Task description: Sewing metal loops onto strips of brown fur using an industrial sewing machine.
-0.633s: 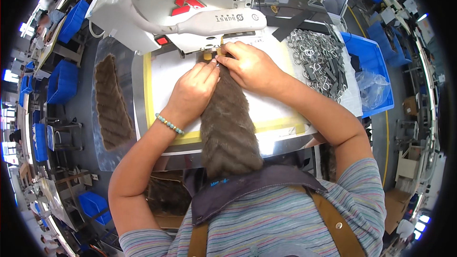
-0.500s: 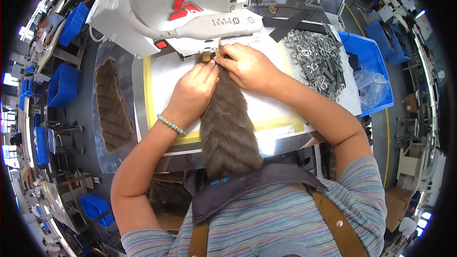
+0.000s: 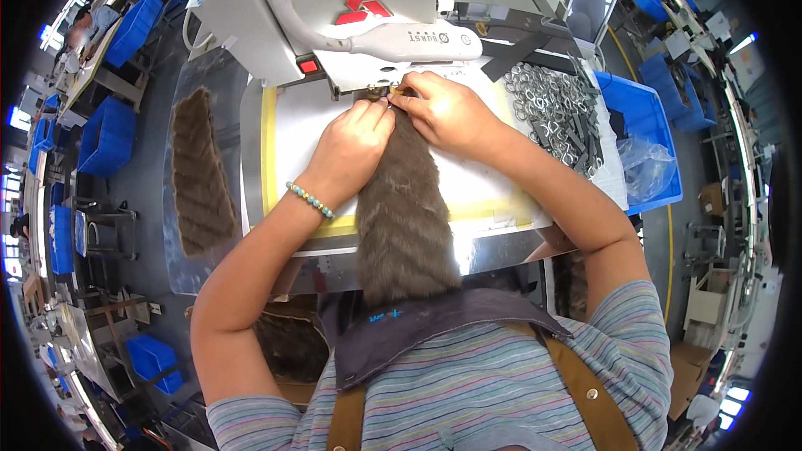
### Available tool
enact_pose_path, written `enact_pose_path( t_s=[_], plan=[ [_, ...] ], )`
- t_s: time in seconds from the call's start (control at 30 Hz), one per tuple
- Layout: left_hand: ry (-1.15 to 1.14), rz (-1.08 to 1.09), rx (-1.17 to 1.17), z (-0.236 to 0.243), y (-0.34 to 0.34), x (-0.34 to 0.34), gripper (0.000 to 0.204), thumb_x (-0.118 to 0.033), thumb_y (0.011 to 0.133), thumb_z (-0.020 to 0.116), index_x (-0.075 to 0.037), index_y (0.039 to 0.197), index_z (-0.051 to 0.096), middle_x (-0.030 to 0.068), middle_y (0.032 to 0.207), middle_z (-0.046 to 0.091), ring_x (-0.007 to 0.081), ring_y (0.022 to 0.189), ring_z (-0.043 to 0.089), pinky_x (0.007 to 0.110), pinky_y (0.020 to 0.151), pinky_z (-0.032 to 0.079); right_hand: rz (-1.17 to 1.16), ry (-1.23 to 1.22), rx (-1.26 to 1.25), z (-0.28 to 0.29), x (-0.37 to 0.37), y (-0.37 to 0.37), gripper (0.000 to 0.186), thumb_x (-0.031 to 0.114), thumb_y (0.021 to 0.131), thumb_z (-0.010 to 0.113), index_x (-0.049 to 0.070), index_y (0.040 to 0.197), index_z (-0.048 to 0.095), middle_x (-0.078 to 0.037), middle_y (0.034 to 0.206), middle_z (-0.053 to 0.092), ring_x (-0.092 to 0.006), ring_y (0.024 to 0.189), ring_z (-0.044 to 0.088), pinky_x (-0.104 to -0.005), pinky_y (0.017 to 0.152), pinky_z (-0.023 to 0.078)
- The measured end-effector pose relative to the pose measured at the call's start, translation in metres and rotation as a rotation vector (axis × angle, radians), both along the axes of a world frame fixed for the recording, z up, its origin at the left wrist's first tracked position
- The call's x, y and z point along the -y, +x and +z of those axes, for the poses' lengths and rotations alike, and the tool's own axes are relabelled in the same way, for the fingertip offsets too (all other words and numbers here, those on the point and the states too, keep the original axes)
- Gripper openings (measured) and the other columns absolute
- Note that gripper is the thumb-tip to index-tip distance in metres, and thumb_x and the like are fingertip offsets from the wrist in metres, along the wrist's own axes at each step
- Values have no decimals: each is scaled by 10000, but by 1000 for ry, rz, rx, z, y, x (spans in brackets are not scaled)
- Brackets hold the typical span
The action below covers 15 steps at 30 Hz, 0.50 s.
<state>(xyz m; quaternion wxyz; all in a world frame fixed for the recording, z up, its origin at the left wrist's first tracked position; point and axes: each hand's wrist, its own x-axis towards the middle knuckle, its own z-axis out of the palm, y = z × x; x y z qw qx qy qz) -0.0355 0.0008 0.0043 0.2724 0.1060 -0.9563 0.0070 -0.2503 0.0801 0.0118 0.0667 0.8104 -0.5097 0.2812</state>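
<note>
A long brown fur strip point(image 3: 405, 217) runs from my lap up over the table edge, its narrow end under the head of a white sewing machine point(image 3: 242, 29). The fingers of my left hand point(image 3: 355, 142), with a beaded bracelet at the wrist, are closed on the left side of that end. From the right, my right hand point(image 3: 455, 115) pinches the same end, its fingertips meeting the left ones just below the machine head. Fingers and machine head hide the very tip of the strip, and any small part held there cannot be made out.
A second fur strip point(image 3: 200, 184) lies on the table's left side. Right of the white work sheet point(image 3: 313, 129) is a pile of metal rings with dark straps point(image 3: 555, 108). Beyond stand a blue bin point(image 3: 668, 188) with clear plastic and a small screen point(image 3: 590, 7).
The view has shifted slightly, so the machine sits farther right and lower in the picture. Both hands stay at the strip's narrow end, with the fingertips bunched closer under the machine head.
</note>
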Motion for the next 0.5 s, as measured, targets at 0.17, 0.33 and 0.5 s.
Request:
enact_pose_path(
  t_s=[0.17,0.33,0.5],
  plan=[
    [-5,-1,8,0,3,1,217,-72,912,718,49,1091,709,181,1143,734,305,1054,699,394,926,593,26,-4,-35,4,1,2,292,54,849,721,15,1135,767,-111,1065,653,-303,992,671,-412,859,595],
    [18,3,48,2,9,-8,216,-73,917,717,54,1092,709,188,1164,734,310,1057,697,395,943,589,58,1,-33,6,-3,6,382,11,806,746,29,1187,762,-106,1147,674,-300,1023,692,-390,877,593],
    [140,-9,-72,10,22,-18,224,-95,925,733,29,1111,731,158,1201,748,310,1083,701,400,960,578,-5,42,-77,10,-9,5,343,18,823,751,37,1164,767,-92,1147,689,-289,1021,702,-380,872,596]
  ],
)
